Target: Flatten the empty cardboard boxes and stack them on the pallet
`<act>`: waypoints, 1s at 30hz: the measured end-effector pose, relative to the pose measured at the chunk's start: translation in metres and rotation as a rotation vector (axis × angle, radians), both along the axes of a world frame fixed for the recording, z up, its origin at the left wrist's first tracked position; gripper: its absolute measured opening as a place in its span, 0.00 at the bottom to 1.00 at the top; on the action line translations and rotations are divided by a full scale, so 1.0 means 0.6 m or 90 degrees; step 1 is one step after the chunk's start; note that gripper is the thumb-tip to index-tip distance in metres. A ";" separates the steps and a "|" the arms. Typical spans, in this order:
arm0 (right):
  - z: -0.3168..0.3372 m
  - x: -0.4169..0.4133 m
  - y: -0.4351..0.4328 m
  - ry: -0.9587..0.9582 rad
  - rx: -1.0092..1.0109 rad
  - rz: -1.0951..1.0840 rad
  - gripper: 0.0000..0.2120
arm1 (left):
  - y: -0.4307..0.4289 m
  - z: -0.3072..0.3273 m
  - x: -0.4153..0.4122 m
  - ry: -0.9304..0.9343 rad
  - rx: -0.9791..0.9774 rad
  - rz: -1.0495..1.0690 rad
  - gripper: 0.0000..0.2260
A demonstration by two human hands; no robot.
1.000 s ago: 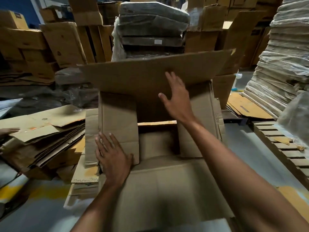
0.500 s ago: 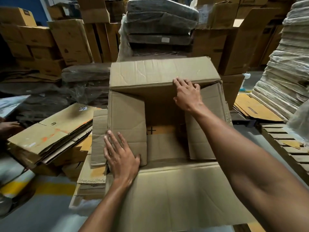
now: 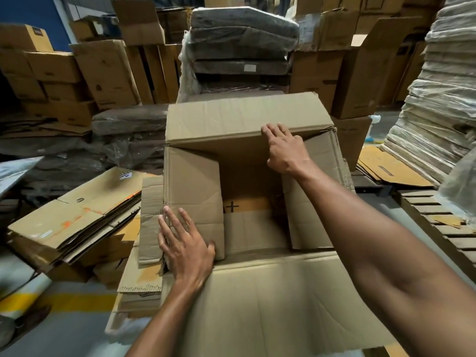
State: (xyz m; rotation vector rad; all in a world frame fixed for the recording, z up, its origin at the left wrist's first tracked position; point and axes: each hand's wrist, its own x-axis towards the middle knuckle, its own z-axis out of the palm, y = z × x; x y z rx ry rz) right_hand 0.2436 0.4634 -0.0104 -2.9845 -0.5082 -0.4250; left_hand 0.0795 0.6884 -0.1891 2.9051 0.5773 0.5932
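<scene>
A large brown cardboard box (image 3: 257, 300) stands open in front of me, its flaps spread. My left hand (image 3: 186, 247) lies flat, fingers apart, on the near end of the left side flap (image 3: 193, 186). My right hand (image 3: 284, 148) curls its fingers over the edge of the far flap (image 3: 242, 118), which is folded down toward the opening. The right side flap (image 3: 316, 202) hangs partly behind my right forearm. Flattened boxes (image 3: 74, 215) lie stacked at the left. A wooden pallet (image 3: 438, 222) shows at the right edge.
Under the box sit more flattened sheets (image 3: 140, 279). Wrapped dark bundles (image 3: 242, 45) stand behind it, upright boxes (image 3: 108, 73) fill the back, and a wrapped stack (image 3: 443, 99) rises at the right. A yellow floor line (image 3: 64, 302) runs at the lower left.
The far flap has come down from upright to folded over the opening, my right hand moving with it to its edge. My left hand stayed on the left flap.
</scene>
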 end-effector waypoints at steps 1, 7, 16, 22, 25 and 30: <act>0.003 -0.003 -0.003 -0.018 -0.007 0.003 0.42 | 0.000 0.001 0.001 0.005 -0.004 0.001 0.57; -0.026 -0.051 -0.020 -0.096 -0.037 0.015 0.36 | -0.004 0.008 -0.001 0.022 -0.043 -0.012 0.54; -0.193 -0.135 -0.043 0.103 -0.324 0.068 0.19 | -0.004 0.012 -0.007 0.020 -0.021 -0.015 0.52; -0.162 -0.152 -0.042 0.013 -0.439 0.134 0.12 | -0.005 0.025 0.003 0.026 -0.026 -0.017 0.49; -0.110 -0.175 -0.041 -0.053 -0.302 0.131 0.06 | -0.011 0.033 0.016 0.042 -0.023 0.015 0.47; -0.081 -0.207 -0.072 -0.112 -0.235 -0.006 0.06 | -0.017 0.052 0.028 0.049 -0.015 -0.003 0.46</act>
